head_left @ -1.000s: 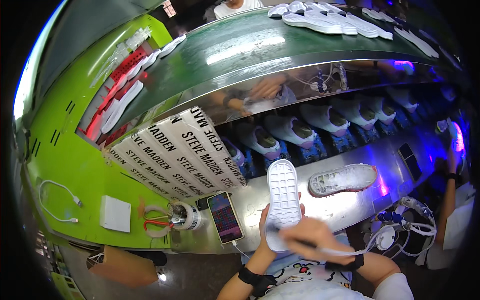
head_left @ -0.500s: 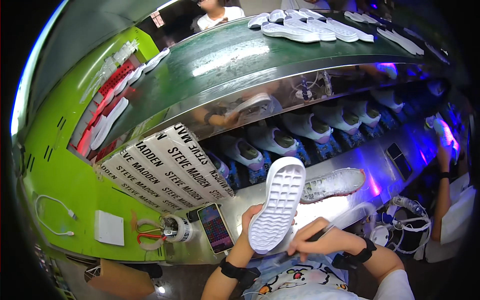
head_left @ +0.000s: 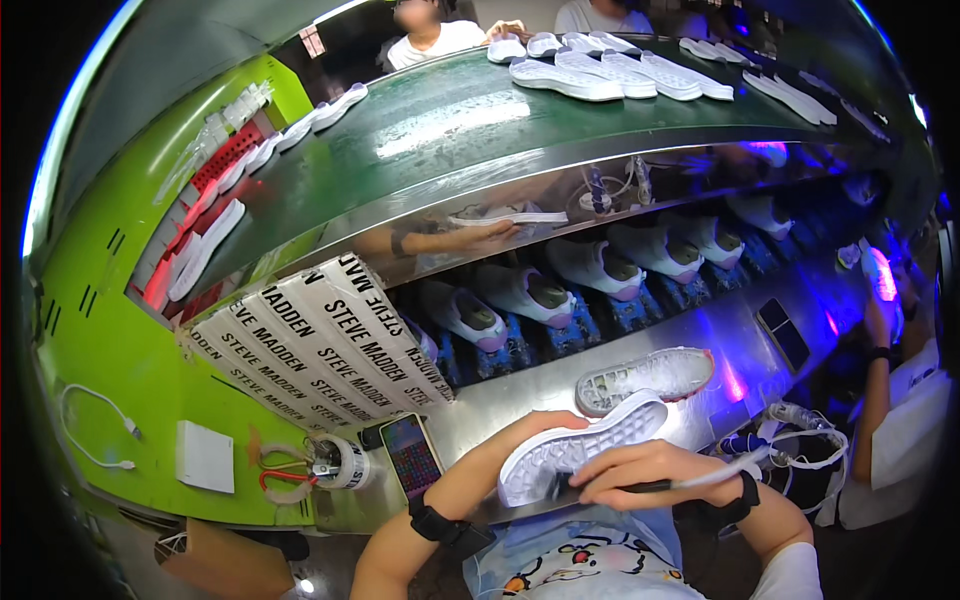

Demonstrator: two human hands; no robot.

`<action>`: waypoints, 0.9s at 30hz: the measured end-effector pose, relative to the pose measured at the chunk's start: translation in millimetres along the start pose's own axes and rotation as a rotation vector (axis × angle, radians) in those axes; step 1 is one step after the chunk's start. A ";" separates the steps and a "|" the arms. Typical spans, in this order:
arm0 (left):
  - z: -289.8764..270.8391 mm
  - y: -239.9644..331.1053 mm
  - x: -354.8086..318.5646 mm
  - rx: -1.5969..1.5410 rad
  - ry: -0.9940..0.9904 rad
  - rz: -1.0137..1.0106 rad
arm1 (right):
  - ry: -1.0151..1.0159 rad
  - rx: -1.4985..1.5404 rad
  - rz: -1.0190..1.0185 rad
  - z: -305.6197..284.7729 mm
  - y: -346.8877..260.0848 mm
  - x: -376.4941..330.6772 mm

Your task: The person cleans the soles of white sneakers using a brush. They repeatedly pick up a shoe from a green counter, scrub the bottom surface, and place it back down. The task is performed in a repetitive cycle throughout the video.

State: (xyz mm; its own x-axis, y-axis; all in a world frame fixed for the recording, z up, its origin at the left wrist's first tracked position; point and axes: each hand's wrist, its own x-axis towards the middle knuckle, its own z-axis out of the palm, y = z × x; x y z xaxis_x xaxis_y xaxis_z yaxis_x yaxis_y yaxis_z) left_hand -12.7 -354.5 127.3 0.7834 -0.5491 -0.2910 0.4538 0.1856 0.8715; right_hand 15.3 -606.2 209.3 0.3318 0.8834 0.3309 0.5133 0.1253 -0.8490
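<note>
My left hand (head_left: 548, 426) grips a white shoe sole (head_left: 528, 458) along its far edge, with the hollow, gridded inside tilted up toward me. In my right hand (head_left: 645, 468) is a slim dark brush (head_left: 655, 486), held like a pen. Its dark bristle end (head_left: 560, 487) is at the near part of the sole, touching or just above it. A pale clear tube (head_left: 720, 472) runs from the brush's back end to the right. Just beyond the held sole, a second sole (head_left: 645, 382) with a whitish, wet-looking inside and reddish edge lies on the metal bench.
Shoe uppers on blue supports (head_left: 540, 292) line the shelf beneath a green conveyor belt (head_left: 440, 130) bearing white soles. A printed cardboard panel (head_left: 320, 340), phone (head_left: 410, 455) and cup with scissors (head_left: 345, 462) stand left. At right, a co-worker's hand (head_left: 878, 315) holds a lit shoe.
My left hand has turned the sole from tread-up and upright to inside-up and slanting. My right hand has brought the brush over to it. The view has shifted slightly.
</note>
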 end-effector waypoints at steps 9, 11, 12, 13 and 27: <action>34.2 80.6 -7.2 -0.467 0.063 0.155 | 0.389 0.167 0.080 -13.7 -27.7 -18.5; 4.1 142.9 -42.4 -0.456 -0.172 0.524 | 0.703 0.401 -0.216 -7.0 -23.5 -24.2; -1.0 170.9 -68.8 -0.585 -0.154 0.583 | 1.049 0.521 -0.381 0.4 -37.1 3.3; -6.4 183.6 -81.4 -0.715 -0.166 0.636 | 1.219 0.537 -0.377 -6.3 -29.2 3.9; -40.8 -122.0 -132.6 1.072 1.544 0.645 | 1.445 1.163 0.281 26.9 51.7 -46.4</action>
State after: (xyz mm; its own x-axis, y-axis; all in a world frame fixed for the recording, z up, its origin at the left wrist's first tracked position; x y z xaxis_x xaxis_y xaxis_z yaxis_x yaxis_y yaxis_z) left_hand -154.7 -271.0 43.4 0.6024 0.5405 0.5873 0.0699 -0.7687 0.6358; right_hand 5.2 -628.6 139.0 0.9441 -0.0050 -0.3295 -0.1866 0.8162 -0.5469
